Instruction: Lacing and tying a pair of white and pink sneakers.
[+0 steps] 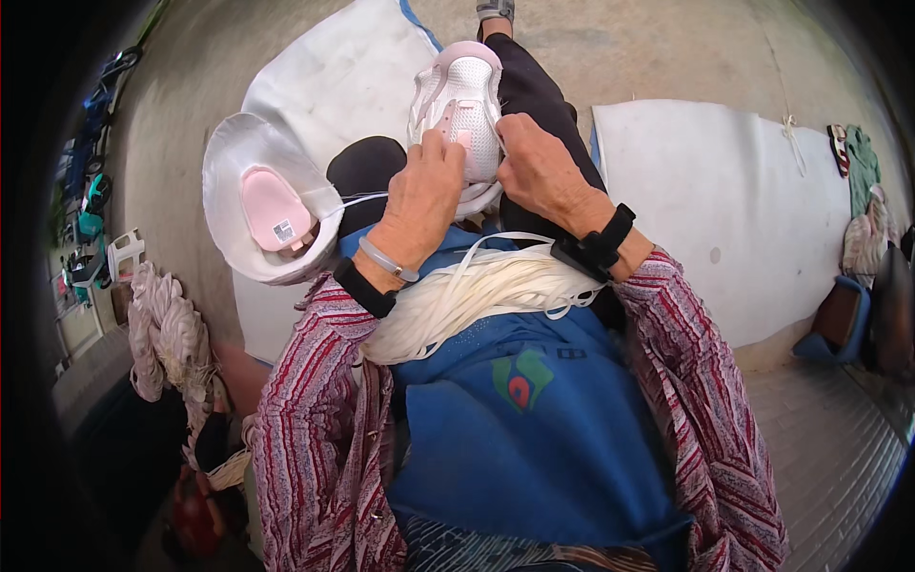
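A white and pink sneaker (468, 86) of knit mesh rests between my knees, toe pointing away. My left hand (426, 195) is closed, its fingertips pressed at the lace holes beside the pink tongue. A thin white shoelace (364, 198) runs out from behind that hand to the left. My right hand (548, 173) is closed in a pinch at the shoe's right edge; what lies between its fingers is hidden. Across my lap, on a blue apron (534, 439), lies a thick bundle of cream-white shoelaces (477, 296).
At left, a white sack-like holder (229, 157) contains a pink insole-shaped piece (274, 205) with a label. White sheets (715, 219) cover the floor on both sides. Bundled shoes (170, 329) hang at far left. A blue and brown container (831, 319) and cloths are at far right.
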Demonstrator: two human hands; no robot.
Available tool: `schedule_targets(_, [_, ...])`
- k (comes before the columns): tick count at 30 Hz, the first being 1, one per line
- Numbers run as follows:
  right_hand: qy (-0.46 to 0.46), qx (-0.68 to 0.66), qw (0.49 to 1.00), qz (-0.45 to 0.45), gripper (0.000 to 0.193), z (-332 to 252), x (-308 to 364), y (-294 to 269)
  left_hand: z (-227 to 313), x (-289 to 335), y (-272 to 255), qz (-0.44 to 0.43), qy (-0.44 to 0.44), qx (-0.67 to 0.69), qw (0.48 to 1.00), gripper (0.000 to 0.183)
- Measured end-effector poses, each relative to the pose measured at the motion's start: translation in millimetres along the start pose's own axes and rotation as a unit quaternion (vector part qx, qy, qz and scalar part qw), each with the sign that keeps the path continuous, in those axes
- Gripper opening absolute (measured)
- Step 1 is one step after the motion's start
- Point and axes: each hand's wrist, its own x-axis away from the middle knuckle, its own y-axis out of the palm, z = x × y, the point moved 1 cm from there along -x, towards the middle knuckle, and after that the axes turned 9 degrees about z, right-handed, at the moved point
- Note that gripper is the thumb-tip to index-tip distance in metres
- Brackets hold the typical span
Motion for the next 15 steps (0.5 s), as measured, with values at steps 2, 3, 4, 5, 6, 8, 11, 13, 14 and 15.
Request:
schedule_targets(2, [-0.005, 0.007, 1.000, -0.005, 0.025, 3.4, 0.9, 2.4, 4.8, 0.9, 4.6, -0.005, 0.001, -0.007, 1.000, 0.025])
schedule_targets(3, [-0.012, 0.012, 1.000, -0.012, 0.025, 3.2, 0.3, 3.6, 7.1, 1.3, 5.8, -0.009, 0.000, -0.016, 1.000, 0.024])
schedule_targets(4, [-0.011, 0.011, 1.000, -0.013, 0.025, 3.7, -0.5, 3.8, 9.2, 1.3, 6.8, -0.011, 0.000, -0.015, 1.000, 0.024])
schedule_targets(5, [0.017, 0.000, 1.000, -0.021, 0.026, 5.4, -1.7, 3.3, 10.9, 0.8, 7.5, -0.013, 0.001, -0.014, 1.000, 0.023])
schedule_targets(6, [0.043, -0.012, 0.999, -0.027, 0.027, 5.5, -3.5, 2.5, 11.2, -0.9, 7.4, -0.013, 0.002, -0.014, 1.000, 0.022])
schedule_targets(8, [0.053, -0.021, 0.998, -0.030, 0.028, 7.9, -2.6, 0.0, 9.4, -3.8, 7.7, -0.016, 0.009, -0.001, 1.000, 0.024])
schedule_targets(11, [0.054, -0.038, 0.998, -0.024, 0.030, 9.5, 2.0, 3.4, 3.8, -4.4, 3.7, -0.027, -0.001, 0.037, 0.999, 0.028])
schedule_targets(13, [0.038, -0.045, 0.998, -0.013, 0.032, 7.7, 1.6, 4.3, -3.3, -5.3, -1.7, -0.031, -0.020, 0.059, 0.998, 0.031])
schedule_targets(14, [0.046, -0.042, 0.998, -0.022, 0.032, 6.5, 1.7, 3.9, -6.3, -5.4, -4.4, -0.035, -0.025, 0.089, 0.995, 0.034])
schedule_targets(15, [0.053, -0.038, 0.997, -0.029, 0.032, 6.3, 1.3, 4.7, -10.0, -4.8, -4.8, -0.036, -0.030, 0.119, 0.992, 0.036])
